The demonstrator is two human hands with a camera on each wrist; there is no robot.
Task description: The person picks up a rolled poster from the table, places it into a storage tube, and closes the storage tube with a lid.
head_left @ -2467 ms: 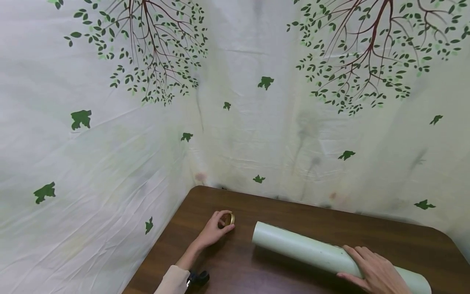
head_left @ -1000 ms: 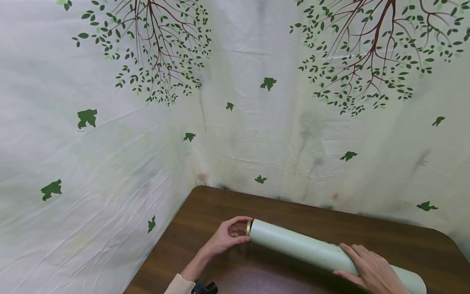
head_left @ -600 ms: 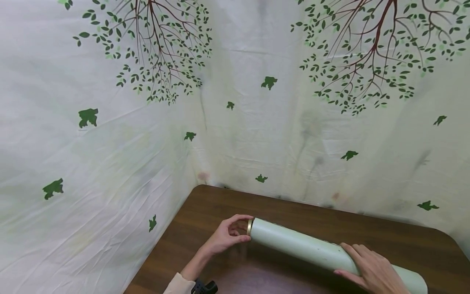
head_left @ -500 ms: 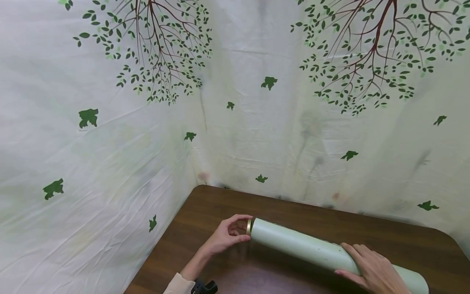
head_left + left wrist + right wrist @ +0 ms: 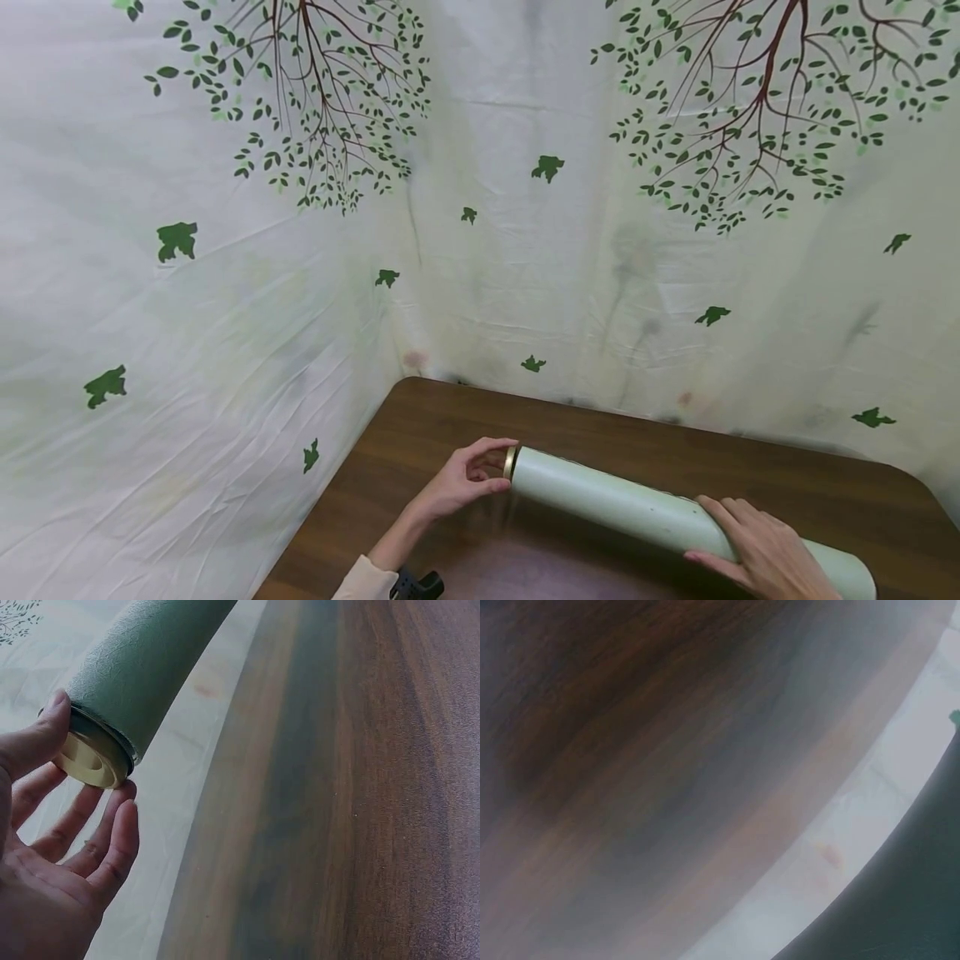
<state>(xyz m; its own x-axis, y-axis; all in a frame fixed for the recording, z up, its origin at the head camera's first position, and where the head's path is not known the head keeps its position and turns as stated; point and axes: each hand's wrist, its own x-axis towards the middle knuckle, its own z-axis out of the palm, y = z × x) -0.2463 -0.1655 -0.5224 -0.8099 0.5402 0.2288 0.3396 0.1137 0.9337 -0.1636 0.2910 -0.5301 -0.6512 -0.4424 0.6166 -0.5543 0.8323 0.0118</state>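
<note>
Head view: the left hand point(image 5: 450, 486) pinches a gold cap point(image 5: 510, 463) between fingertips and thumb, up against the left end of a pale green tube point(image 5: 607, 500). The right hand point(image 5: 767, 546) grips the tube toward its right end, fingers over the top and thumb on the near side. The tube's long axis slants from the end at the cap down to the right, its right end nearer the person; the left hand is much the nearer to the joint. Wood of the brown table point(image 5: 435, 408) stretches from the left hand to the left edge and far left corner, and a strip separates the tube from the far edge.

Left wrist view: the cap faces the tube's end squarely or nearly so, a dark band between them; whether it is seated, I cannot tell.

Right wrist view: blurred table, its edge and pale cloth point(image 5: 840, 851); a dark green curve, probably the tube, fills the lower right corner, and no fingers show.
</note>
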